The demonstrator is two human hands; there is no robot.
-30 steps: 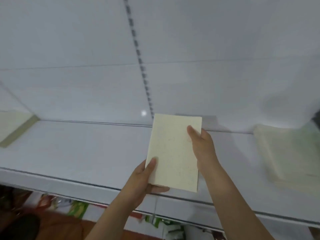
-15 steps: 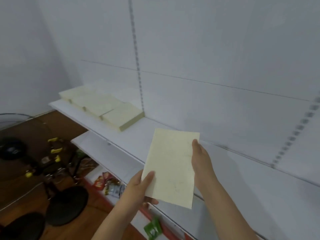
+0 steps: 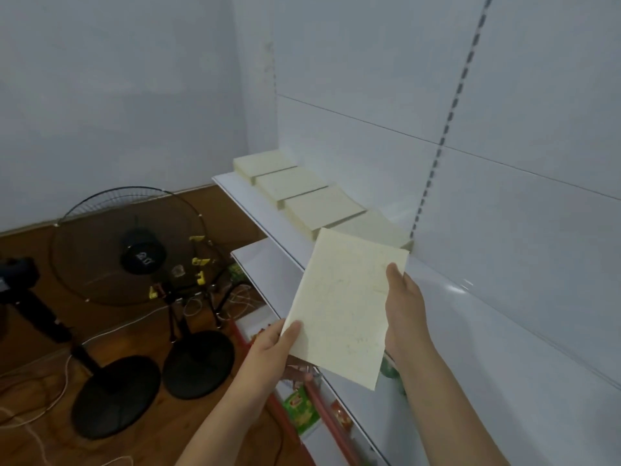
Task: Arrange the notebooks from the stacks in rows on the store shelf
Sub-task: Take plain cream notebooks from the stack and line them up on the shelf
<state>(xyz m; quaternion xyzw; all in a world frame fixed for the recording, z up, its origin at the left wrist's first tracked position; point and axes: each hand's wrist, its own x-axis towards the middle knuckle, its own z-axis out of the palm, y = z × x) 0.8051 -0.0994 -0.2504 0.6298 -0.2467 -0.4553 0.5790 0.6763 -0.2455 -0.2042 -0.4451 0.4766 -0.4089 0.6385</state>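
- left hand (image 3: 268, 348) pinches lower left corner of thin cream paper-covered notebook (image 3: 346, 307)
- right hand (image 3: 403, 307) grips its right edge
- notebook held tilted in air above white metal shelf (image 3: 470, 331)
- row of cream notebook stacks (image 3: 299, 193) on shelf beyond

Pale grey walls (image 3: 117, 79); brown wooden floor (image 3: 161, 428); standing fan (image 3: 134, 243) on round black base (image 3: 116, 396); loose cables (image 3: 37, 428).

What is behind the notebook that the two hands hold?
Behind the held notebook the white shelf shows, with the row of notebook stacks beyond. The nearest stack is partly covered by it.
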